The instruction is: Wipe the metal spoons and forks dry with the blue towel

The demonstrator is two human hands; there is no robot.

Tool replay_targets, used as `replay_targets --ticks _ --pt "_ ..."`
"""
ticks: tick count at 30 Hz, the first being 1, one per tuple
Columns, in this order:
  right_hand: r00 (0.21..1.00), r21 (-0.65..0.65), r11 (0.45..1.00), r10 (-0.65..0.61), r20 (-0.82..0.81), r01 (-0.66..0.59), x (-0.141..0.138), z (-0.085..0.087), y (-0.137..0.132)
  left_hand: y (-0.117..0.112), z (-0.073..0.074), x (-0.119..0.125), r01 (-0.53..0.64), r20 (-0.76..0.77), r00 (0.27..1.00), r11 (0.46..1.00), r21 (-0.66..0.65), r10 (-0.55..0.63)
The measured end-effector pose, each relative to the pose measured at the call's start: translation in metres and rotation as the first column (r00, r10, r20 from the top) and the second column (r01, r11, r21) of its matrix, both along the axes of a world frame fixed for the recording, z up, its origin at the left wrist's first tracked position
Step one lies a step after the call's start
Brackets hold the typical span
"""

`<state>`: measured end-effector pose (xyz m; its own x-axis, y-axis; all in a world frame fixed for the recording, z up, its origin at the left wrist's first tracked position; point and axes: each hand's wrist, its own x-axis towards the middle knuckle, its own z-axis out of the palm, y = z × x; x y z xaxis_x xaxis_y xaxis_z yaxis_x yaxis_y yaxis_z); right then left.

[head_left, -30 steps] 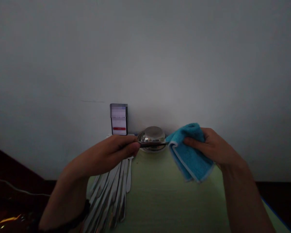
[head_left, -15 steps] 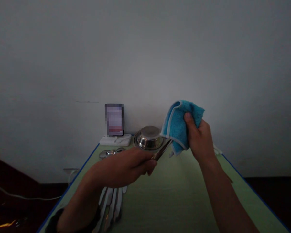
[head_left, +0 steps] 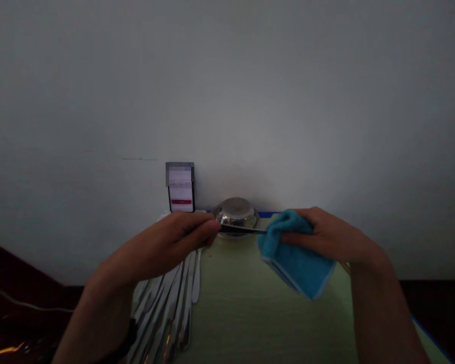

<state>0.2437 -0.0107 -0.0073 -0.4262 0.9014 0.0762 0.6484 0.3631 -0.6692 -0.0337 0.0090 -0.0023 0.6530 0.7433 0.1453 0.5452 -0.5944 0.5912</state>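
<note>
Utensil (head_left: 242,229): thin, metal, held level above the far end of the counter (head_left: 235,303), running left to right between the two hands. Type not clear; only a short dark stretch of shaft shows.

Left hand (head_left: 167,245): fingers closed on the left end of the utensil, pinch grip, palm down. Dark band at the wrist, low in frame.

Right hand (head_left: 326,235): closed around a blue cloth (head_left: 296,258), thumb on top. The right end of the utensil goes into the folds of the cloth and is hidden there. A loose corner of the cloth with a pale edge hangs below the hand, clear of the counter.

Hands are apart, joined only by the utensil.

Surroundings:
- Row of cutlery (head_left: 174,298) lying side by side on the counter, on the left, partly under the left forearm. Count not readable.
- Steel bowl (head_left: 237,210) upside down at the far end of the counter, just behind the utensil.
- Phone (head_left: 181,189) standing upright against the wall (head_left: 227,101), left of the bowl, screen lit.
- Counter surface pale green, blue edging visible at the far end.
- Lighting dim; fine detail poor.
</note>
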Motion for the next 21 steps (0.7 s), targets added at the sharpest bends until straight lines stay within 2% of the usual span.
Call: replay_targets --ticks 2,6,13,18,21 --pt "0.995 0.022 0.998 0.055 0.089 -0.057 -0.007 0.004 -0.003 -0.003 0.002 0.002 0.025 -0.095 0.995 0.999 0.031 -0.022" --pt "0.974 0.071 0.985 0.141 0.176 -0.155 -0.021 0.008 -0.008 -0.011 0.004 0.007 0.067 -0.154 0.986 0.996 0.051 -0.058" --pt "0.966 0.062 0.975 0.202 0.162 -0.215 -0.027 0.006 -0.008 -0.014 0.007 0.006 0.098 -0.072 0.992 0.991 -0.096 -0.105" --pt "0.964 0.032 0.98 0.188 0.185 -0.197 -0.024 0.007 -0.009 -0.012 0.012 -0.004 0.096 -0.037 0.994 0.99 -0.107 -0.1" --pt "0.959 0.006 0.976 0.213 0.186 -0.218 -0.026 0.006 -0.01 -0.014 0.012 0.001 0.119 -0.066 0.99 0.984 -0.131 -0.128"
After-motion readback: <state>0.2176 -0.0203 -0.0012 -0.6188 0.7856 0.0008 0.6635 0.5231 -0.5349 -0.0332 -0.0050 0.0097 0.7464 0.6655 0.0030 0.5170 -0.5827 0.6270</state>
